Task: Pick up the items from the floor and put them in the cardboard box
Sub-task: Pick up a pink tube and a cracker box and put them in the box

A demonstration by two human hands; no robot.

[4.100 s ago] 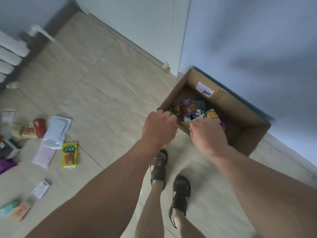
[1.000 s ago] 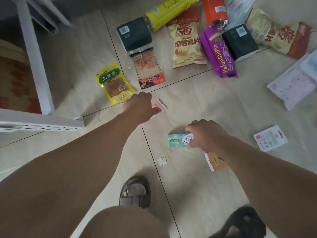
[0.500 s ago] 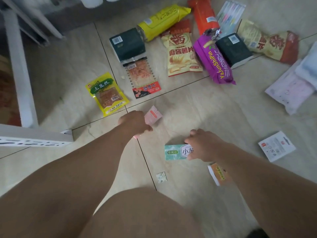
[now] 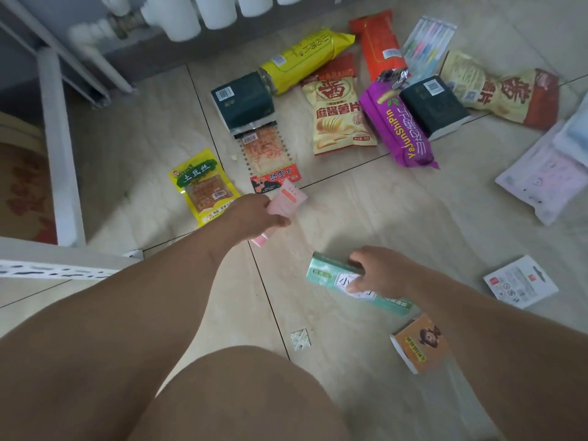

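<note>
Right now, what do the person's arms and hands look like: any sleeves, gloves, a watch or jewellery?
Both arms are bare from the frame's edge to the wrist, with no sleeve in view. The left hand and right hand wear no gloves, and no watch, bracelet or ring shows on the sides the camera sees. The palms are hidden.

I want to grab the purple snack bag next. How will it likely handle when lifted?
The purple bag looks puffed and crinkly, so it is probably light for its size and soft. Its glossy film may be slippery. One end leans on the dark box with a foil scrap beside it, so lifting may nudge those.
</note>
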